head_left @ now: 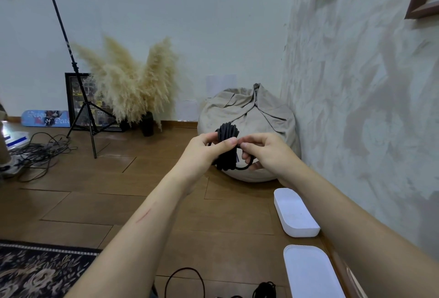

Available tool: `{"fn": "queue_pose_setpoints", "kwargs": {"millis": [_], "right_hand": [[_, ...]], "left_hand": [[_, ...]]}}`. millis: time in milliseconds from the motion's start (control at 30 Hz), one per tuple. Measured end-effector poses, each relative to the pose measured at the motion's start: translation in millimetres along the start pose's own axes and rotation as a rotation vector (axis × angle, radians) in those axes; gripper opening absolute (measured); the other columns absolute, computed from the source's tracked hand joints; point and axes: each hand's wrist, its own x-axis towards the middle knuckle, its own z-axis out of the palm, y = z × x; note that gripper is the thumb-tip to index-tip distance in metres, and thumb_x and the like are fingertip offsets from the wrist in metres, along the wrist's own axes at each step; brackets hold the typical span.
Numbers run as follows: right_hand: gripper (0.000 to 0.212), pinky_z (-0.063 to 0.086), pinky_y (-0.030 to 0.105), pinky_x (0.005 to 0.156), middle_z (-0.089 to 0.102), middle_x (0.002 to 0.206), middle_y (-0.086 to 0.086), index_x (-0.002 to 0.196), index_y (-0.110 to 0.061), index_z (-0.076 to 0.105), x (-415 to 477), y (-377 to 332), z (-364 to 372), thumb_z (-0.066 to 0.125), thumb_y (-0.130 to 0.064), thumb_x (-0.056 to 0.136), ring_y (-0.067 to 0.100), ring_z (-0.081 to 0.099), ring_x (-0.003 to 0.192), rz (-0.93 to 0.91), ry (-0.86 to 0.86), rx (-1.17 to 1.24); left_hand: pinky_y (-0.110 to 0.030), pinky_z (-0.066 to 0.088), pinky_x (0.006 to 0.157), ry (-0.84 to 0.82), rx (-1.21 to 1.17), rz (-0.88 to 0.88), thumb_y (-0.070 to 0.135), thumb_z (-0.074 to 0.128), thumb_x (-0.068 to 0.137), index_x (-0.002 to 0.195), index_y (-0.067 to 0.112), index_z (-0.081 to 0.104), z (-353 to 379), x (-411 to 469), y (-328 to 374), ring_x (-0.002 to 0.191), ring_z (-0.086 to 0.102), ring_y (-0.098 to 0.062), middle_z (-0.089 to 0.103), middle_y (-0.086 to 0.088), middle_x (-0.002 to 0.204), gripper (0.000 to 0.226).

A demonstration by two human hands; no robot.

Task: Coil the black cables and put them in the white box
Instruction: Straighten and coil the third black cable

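Fingers (229, 142) of the left hand (204, 152) clasp a nearly wound bundle of thick black rubber cable (225, 158) in mid-air. The right hand (267, 152) pinches its last loop. The white oblong plastic box (301, 230) on the floor seemingly holds none yet, and loose black cable (185, 274) remains.

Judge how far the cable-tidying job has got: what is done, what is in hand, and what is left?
Done: one cable is mostly wound into the black cable bundle. In hand: the left hand grips that bundle while the right hand pinches its last loop. Left: no cable shows in the white box on the floor, and a loose cable loop lies uncoiled at the near edge.
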Motion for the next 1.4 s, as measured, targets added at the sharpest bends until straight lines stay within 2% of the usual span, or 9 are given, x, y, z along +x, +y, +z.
{"fn": "queue_pose_setpoints", "kwargs": {"millis": [400, 533, 633, 733, 867, 1000, 1133, 1267, 1400], "right_hand": [[0.012, 0.051, 0.022, 0.056, 0.062, 0.070, 0.001, 0.106, -0.008, 0.067, 0, 4, -4, 0.056, -0.009, 0.101, 0.008, 0.058, 0.063, -0.009, 0.009, -0.022], [0.004, 0.056, 0.034, 0.065, 0.062, 0.065, 0.002, 0.103, -0.009, 0.056, 4, 9, 1, 0.058, -0.009, 0.099, 0.013, 0.059, 0.062, -0.008, 0.079, 0.025], [0.016, 0.060, 0.049, 0.078, 0.065, 0.077, 0.009, 0.108, -0.012, 0.056, 4, 6, 1, 0.060, -0.023, 0.098, 0.020, 0.063, 0.069, 0.051, 0.074, 0.059], [0.043, 0.064, 0.039, 0.069, 0.071, 0.093, 0.010, 0.115, -0.018, 0.054, 1, 4, 2, 0.070, -0.047, 0.089, 0.026, 0.073, 0.078, 0.159, 0.071, -0.085], [0.040, 0.062, 0.049, 0.076, 0.073, 0.098, 0.014, 0.118, -0.017, 0.057, 1, 11, 0, 0.072, -0.038, 0.088, 0.033, 0.074, 0.091, 0.235, 0.088, -0.087], [0.026, 0.063, 0.047, 0.073, 0.072, 0.100, 0.014, 0.116, -0.018, 0.064, 1, 13, -3, 0.066, -0.028, 0.091, 0.028, 0.072, 0.093, 0.175, 0.121, -0.092], [0.016, 0.064, 0.041, 0.070, 0.071, 0.105, 0.014, 0.110, -0.016, 0.068, 3, 18, -10, 0.064, -0.021, 0.095, 0.025, 0.072, 0.093, 0.175, 0.134, -0.003], [0.023, 0.062, 0.035, 0.070, 0.076, 0.098, 0.010, 0.108, -0.020, 0.070, 4, 26, -5, 0.074, -0.031, 0.088, 0.023, 0.074, 0.090, 0.128, 0.082, -0.060], [0.041, 0.061, 0.036, 0.075, 0.076, 0.098, 0.009, 0.112, -0.022, 0.070, 7, 32, -5, 0.083, -0.035, 0.075, 0.024, 0.074, 0.093, 0.094, 0.089, -0.128]], "left_hand": [[-0.048, 0.049, 0.108, -0.037, -0.059, 0.008, 0.032, 0.071, 0.094, 0.119, 0.021, 0.074, 6, 0, -5, 0.112, 0.070, -0.026, 0.076, -0.010, 0.113, 0.027], [-0.050, 0.050, 0.107, -0.015, -0.120, -0.015, 0.029, 0.073, 0.093, 0.119, 0.017, 0.072, 16, 2, -14, 0.111, 0.071, -0.030, 0.076, -0.015, 0.110, 0.029], [-0.041, 0.055, 0.098, -0.005, -0.064, -0.011, 0.030, 0.075, 0.092, 0.117, 0.023, 0.073, 18, 5, -20, 0.106, 0.072, -0.026, 0.077, -0.009, 0.107, 0.026], [-0.026, 0.058, 0.082, -0.051, 0.044, 0.019, 0.013, 0.071, 0.095, 0.117, 0.013, 0.070, 27, 2, -24, 0.095, 0.075, -0.019, 0.078, -0.006, 0.100, 0.022], [-0.029, 0.057, 0.080, -0.047, 0.188, 0.052, 0.013, 0.076, 0.090, 0.097, 0.023, 0.071, 37, 4, -29, 0.087, 0.071, -0.009, 0.073, 0.019, 0.085, 0.013], [-0.029, 0.057, 0.081, -0.033, 0.200, 0.032, 0.014, 0.076, 0.090, 0.103, 0.021, 0.072, 31, 11, -32, 0.094, 0.073, -0.018, 0.071, 0.005, 0.097, 0.015], [-0.018, 0.054, 0.083, -0.013, 0.243, 0.011, 0.010, 0.067, 0.096, 0.123, 0.015, 0.068, 23, 16, -37, 0.094, 0.072, -0.004, 0.075, -0.003, 0.104, 0.027], [-0.038, 0.058, 0.083, 0.094, 0.308, 0.021, 0.015, 0.075, 0.087, 0.099, 0.027, 0.068, 32, 19, -49, 0.085, 0.072, -0.017, 0.074, 0.000, 0.086, 0.019], [-0.025, 0.052, 0.074, 0.128, 0.310, 0.047, 0.015, 0.078, 0.084, 0.094, 0.026, 0.066, 34, 22, -53, 0.079, 0.065, -0.010, 0.070, 0.004, 0.086, 0.019]]}}
